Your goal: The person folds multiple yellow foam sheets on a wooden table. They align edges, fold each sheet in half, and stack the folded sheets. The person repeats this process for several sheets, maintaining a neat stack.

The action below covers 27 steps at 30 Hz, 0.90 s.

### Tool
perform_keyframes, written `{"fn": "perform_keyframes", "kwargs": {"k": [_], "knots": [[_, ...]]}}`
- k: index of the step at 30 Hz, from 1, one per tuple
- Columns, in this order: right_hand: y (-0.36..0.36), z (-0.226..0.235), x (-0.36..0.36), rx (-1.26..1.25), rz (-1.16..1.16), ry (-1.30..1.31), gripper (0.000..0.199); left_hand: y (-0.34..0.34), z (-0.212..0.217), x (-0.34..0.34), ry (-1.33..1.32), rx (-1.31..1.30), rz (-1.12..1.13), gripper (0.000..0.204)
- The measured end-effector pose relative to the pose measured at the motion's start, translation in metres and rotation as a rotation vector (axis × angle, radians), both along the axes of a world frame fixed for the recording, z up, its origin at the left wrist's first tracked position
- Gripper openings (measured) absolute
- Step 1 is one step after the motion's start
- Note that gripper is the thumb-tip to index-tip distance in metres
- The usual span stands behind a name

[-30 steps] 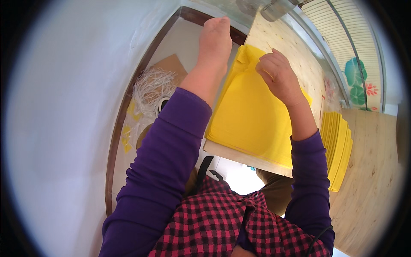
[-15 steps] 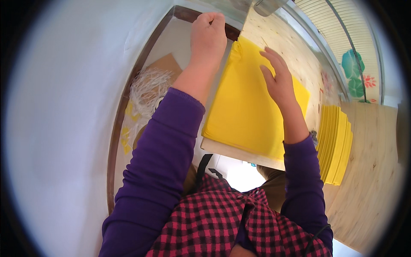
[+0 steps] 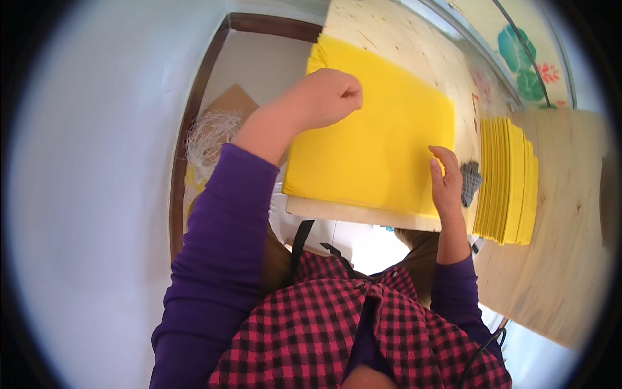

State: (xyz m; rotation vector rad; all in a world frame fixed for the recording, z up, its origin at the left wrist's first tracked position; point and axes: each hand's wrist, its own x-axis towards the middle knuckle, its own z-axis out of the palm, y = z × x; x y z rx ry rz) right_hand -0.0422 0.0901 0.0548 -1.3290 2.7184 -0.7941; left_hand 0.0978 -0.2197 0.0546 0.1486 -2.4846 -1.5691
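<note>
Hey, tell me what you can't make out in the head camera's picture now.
In the head view:
Left hand: palm hidden by its own closed fist; can't tell if it holds anything.
Yellow pile: left edge partly covered by the left hand and wrist.
Gray thing beside the right hand: too small to identify.
Dark thing, far right: cut off by the fisheye rim.

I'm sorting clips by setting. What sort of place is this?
Probably a small workroom or a work corner in a home: a wooden table bears a stack of yellow sheets, another yellow stack stands to the right, and loose white strands lie on the left.
</note>
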Motion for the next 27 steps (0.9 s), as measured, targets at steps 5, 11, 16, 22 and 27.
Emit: {"fn": "perform_keyframes", "kwargs": {"k": [5, 11, 16, 22, 27], "knots": [[0.054, -0.002, 0.002, 0.011, -0.092, -0.05, 0.019, 0.009, 0.001, 0.026, -0.173, -0.297, -0.085, 0.013], [0.058, -0.027, -0.036, -0.005, 0.007, 0.106, 0.016, 0.008, -0.027, 0.008, -0.024, -0.441, -0.164, 0.017], [0.04, -0.031, -0.073, -0.009, -0.054, 0.12, 0.022, 0.009, -0.038, -0.004, 0.187, -0.627, -0.032, 0.024], [0.074, -0.008, -0.04, -0.064, -0.036, -0.074, 0.022, 0.024, -0.02, 0.017, -0.034, -0.531, -0.137, 0.02], [0.069, -0.024, -0.024, -0.031, 0.025, 0.01, 0.022, 0.032, -0.023, 0.011, 0.069, -0.609, -0.135, 0.019]]}}
